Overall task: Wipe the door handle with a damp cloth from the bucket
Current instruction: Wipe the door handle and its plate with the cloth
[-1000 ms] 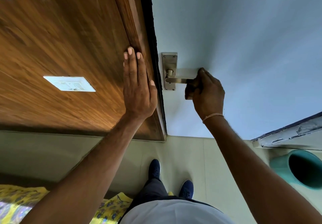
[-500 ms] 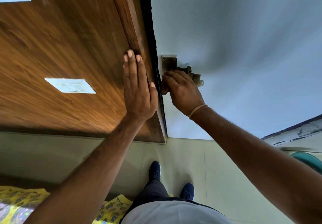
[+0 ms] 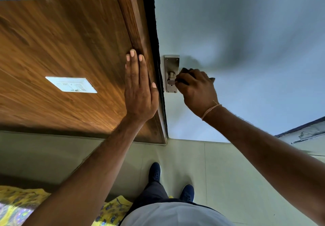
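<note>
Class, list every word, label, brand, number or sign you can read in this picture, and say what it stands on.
None can be read.
Switch plate on the wooden panel: marks too blurred to read.
Metal handle plate: only screws, no lettering.
Yellow patterned cloth: a print, no words.

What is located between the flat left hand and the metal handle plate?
In the head view, only the door's dark edge separates the left hand from the handle plate.

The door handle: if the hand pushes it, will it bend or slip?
The door handle looks like rigid metal on a screwed backplate, so it probably pivots, not bends. Its smooth finish may be slippery when damp. The right hand wraps it closely.
</note>
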